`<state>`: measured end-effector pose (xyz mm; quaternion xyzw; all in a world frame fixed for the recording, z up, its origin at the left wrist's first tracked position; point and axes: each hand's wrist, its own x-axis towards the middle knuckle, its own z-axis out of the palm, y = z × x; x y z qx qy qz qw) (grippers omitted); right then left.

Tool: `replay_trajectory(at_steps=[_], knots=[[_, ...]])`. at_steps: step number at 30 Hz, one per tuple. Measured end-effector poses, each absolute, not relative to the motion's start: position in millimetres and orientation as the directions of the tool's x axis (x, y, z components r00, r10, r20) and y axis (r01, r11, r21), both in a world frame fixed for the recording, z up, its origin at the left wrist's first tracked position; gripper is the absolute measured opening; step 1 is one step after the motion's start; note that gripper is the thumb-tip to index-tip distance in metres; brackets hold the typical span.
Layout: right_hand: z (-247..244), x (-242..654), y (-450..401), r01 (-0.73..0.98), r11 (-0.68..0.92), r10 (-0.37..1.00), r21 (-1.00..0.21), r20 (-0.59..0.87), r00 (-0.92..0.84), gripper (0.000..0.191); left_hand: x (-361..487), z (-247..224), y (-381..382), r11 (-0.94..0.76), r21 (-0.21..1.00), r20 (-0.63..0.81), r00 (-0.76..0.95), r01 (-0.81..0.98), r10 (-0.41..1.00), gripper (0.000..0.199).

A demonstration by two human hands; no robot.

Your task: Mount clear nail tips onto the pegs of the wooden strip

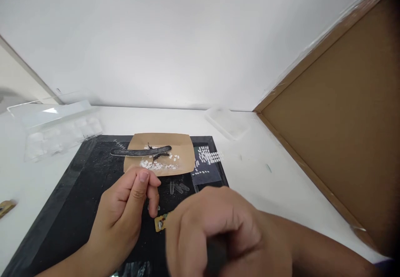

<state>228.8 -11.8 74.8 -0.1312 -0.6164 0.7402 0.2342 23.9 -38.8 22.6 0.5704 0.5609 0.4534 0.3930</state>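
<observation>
My left hand [128, 206] is closed above the black mat [78, 185], thumb pressed against the curled fingers; whatever it pinches is too small to make out. Closer to the camera, my right hand [218, 227] has its fingers curled, their tips hidden and blurred. Behind my left hand lies a brown paper tray [184, 143] with many small white pieces [156, 165] in it. A black nail file [140, 151] rests across the tray. Between my hands, a small gold-coloured piece [160, 223] is partly covered by my right hand.
Clear slivers [178, 188] lie on the mat. White tabs [209, 156] sit on a dark sheet [206, 177] at the mat's right. A clear compartment box [62, 131] stands left, a translucent lid [228, 123] back right. A brown framed board [337, 102] leans at the right.
</observation>
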Motion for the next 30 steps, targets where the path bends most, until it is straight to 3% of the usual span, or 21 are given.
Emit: replay_trajectory(at_steps=[2,6,9,11,14,18,24,30], knots=[[70,234,-5,-0.262,0.067,0.625,-0.963,0.246,-0.741,0.046,20,19,-36,-0.176,0.905,0.197,-0.016,0.387,0.980,0.033],[29,248,13,-0.061,0.254,0.791,-0.965,0.244,-0.560,0.018,13,10,-27,-0.382,0.712,0.415,0.085,0.589,0.906,0.031],[4,258,20,0.038,0.297,0.901,-0.954,0.266,-0.343,0.024,11,5,-19,-0.496,0.560,0.553,0.146,0.663,0.820,0.056],[-3,261,23,0.078,0.349,0.901,-0.934,0.312,-0.303,0.025,9,4,-16,-0.565,0.468,0.629,0.192,0.680,0.753,0.068],[-6,260,25,0.125,0.444,0.873,-0.887,0.396,-0.285,0.034,5,6,-16,-0.697,0.367,0.672,0.342,0.616,0.657,0.057],[-5,257,24,0.180,0.499,0.854,-0.847,0.446,-0.270,0.043,-3,8,-17,-0.785,0.370,0.661,0.453,0.497,0.598,0.036],[-4,262,27,0.206,0.507,0.857,-0.837,0.465,-0.222,0.036,-5,-1,-12,-0.695,0.384,0.626,0.381,0.608,0.680,0.032],[-7,269,32,0.283,0.504,0.864,-0.816,0.482,-0.149,0.017,-4,1,-6,-0.663,0.374,0.631,0.346,0.649,0.694,0.029]])
